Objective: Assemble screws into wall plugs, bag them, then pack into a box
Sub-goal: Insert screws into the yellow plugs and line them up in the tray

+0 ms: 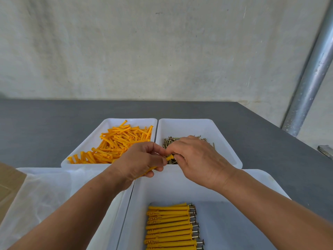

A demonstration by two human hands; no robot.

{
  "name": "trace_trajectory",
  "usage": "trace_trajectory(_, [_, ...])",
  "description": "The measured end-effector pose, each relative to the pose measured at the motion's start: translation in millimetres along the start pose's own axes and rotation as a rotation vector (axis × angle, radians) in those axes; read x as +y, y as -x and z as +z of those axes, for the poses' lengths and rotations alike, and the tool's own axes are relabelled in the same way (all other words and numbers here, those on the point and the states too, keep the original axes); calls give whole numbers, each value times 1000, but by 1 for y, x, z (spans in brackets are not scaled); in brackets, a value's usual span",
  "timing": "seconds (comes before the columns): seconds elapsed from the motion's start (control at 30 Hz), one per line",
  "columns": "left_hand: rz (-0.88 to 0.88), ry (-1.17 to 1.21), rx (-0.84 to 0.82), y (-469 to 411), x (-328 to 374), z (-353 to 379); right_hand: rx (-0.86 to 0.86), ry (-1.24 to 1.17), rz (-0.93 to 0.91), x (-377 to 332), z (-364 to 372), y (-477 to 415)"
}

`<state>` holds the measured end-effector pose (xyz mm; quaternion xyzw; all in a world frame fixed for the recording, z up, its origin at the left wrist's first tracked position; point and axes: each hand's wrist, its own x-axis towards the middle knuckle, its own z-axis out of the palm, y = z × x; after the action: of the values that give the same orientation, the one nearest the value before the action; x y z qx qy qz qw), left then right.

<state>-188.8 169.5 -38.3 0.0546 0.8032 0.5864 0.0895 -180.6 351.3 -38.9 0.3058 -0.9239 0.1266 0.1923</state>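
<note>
Plug (169,157), one; trays (198,122), four.

A dark grey desk (45,123) fills the middle of the frame, its far edge against a pale, mottled wall (126,51). The wall bears a small dark mark (159,13) near the upper middle. At the right a silvery metal pipe (310,83) slants from the upper right corner down to the desk's right edge. Below it, at the frame's right edge, lies a small shiny piece (325,150), too small to identify. Four white trays stand on the desk: a far-left tray (129,120) and a far-right tray (189,127) just beside each other at centre, and a near-left tray (45,169) and a near-right tray (180,186) across the lower frame.
</note>
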Motion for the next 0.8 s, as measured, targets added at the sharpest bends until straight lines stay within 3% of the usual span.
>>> trace_trajectory(0.57, [37,21,-17,1,-1,2,-101,33,-71,-12,-4,1])
trace_trajectory(0.67, [41,69,53,-3,-1,0,-199,15,-48,-11,-8,3])
trace_trajectory(0.8, [56,101,217,-9,-5,-5,-481,-3,31,-12,-9,8])
